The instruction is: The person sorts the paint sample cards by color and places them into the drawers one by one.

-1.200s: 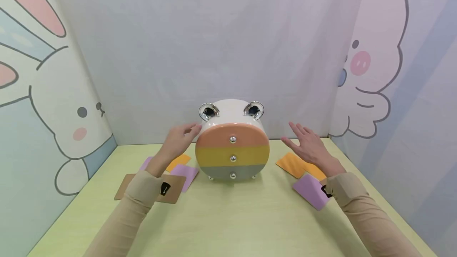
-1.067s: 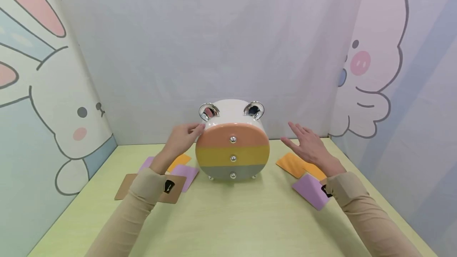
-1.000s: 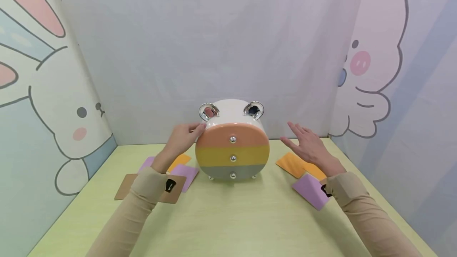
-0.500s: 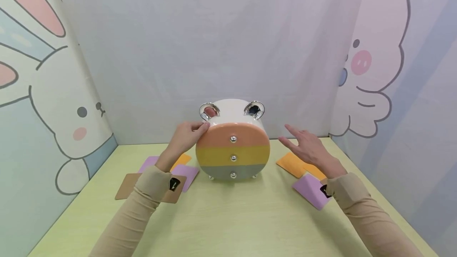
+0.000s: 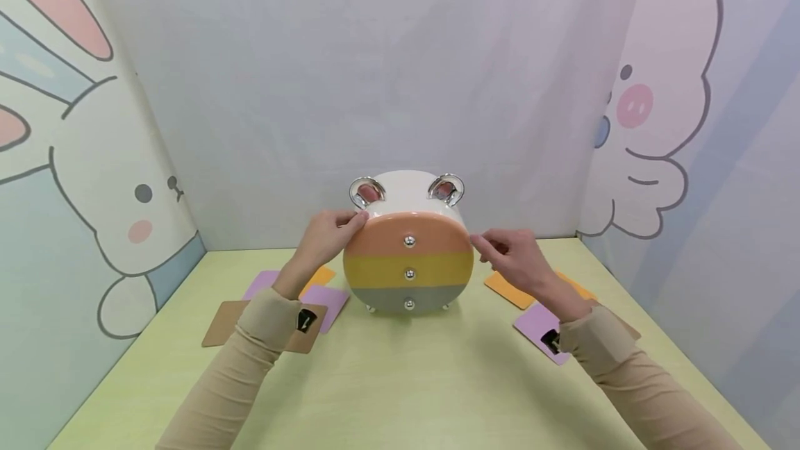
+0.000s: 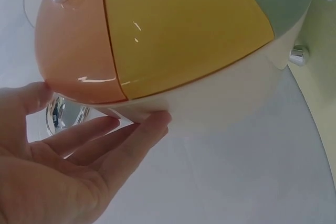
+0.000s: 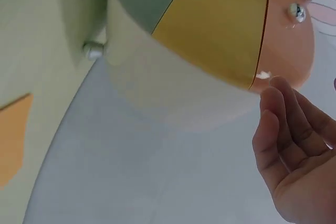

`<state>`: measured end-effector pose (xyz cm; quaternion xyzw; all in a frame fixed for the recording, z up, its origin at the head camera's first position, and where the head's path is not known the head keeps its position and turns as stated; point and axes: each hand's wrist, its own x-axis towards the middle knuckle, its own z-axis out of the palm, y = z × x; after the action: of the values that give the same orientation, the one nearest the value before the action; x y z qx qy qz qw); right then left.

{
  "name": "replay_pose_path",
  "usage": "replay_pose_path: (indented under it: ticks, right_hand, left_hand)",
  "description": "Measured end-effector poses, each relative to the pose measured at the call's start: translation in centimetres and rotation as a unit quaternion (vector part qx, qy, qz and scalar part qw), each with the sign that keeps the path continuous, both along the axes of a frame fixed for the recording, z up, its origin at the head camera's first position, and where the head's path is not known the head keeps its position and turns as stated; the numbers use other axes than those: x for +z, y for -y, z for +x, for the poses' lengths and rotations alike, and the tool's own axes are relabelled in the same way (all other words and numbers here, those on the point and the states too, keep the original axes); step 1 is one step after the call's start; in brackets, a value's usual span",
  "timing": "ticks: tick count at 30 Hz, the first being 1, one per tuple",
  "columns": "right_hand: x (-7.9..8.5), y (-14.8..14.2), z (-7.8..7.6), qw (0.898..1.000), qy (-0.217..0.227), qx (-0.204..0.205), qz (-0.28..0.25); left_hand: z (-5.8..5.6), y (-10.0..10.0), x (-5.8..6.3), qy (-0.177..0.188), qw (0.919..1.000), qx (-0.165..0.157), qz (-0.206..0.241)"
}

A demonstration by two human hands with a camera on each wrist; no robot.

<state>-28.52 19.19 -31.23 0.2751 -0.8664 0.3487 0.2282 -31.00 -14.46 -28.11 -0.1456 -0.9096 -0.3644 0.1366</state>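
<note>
A rounded three-drawer cabinet (image 5: 375, 273) stands upright on the table, with a white body and two silver ear shapes on top. Its front is banded by an orange drawer (image 5: 381, 235), a yellow one and a grey-green one, each with a round silver knob; all three look flush. My left hand (image 5: 321, 238) holds the cabinet's upper left side: in the left wrist view the thumb is at the orange edge and the fingertips lie against the white body (image 6: 226, 98). My right hand (image 5: 519, 255) has curled fingers, their tips right at the orange drawer's right edge in the right wrist view.
On the left of the table lie purple cards (image 5: 325, 304), an orange card (image 5: 319, 278) and a brown card (image 5: 219, 325), partly under my left sleeve. More orange (image 5: 509, 289) and purple (image 5: 534, 328) cards lie on the right. A pale curtain (image 5: 387, 75) rises behind the cabinet.
My left hand has moved right onto the cabinet's upper left side. My right hand has come left to the cabinet's right edge, its fingers going from straight to curled.
</note>
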Motion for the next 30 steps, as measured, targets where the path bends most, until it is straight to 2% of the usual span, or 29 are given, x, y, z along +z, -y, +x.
replay_pose_path:
  ticks: [3,8,11,16,19,24,27,30]
  right_hand:
    - [0.0,1.4,0.3,0.994,0.077,0.054,-0.061]
    - [-0.4,3.8,0.5,0.967,0.186,0.108,-0.138]
    - [-0.6,5.3,0.5,0.942,0.247,0.134,-0.184]
    - [-0.8,7.4,0.4,0.889,0.348,0.149,-0.256]
    - [-1.0,8.6,0.3,0.868,0.382,0.152,-0.28]
    - [-1.4,9.9,-0.1,0.845,0.405,0.157,-0.311]
    - [-1.5,10.5,-0.2,0.835,0.411,0.155,-0.331]
    - [-1.3,11.0,-0.2,0.83,0.411,0.145,-0.349]
  left_hand:
    - [0.0,0.0,0.0,0.0,1.0,0.0,-0.003]
    - [0.0,0.1,0.0,-0.001,1.0,-0.001,-0.005]
    - [0.0,0.1,0.0,-0.002,1.0,0.0,-0.006]
    - [0.1,0.0,0.1,-0.001,1.0,0.0,-0.004]
    - [0.2,0.0,0.2,-0.002,1.0,0.001,-0.004]
    - [0.2,0.0,0.1,-0.004,1.0,-0.001,-0.003]
    - [0.2,0.0,0.1,-0.003,1.0,-0.004,-0.001]
    - [0.3,0.0,0.2,-0.002,1.0,-0.001,-0.002]
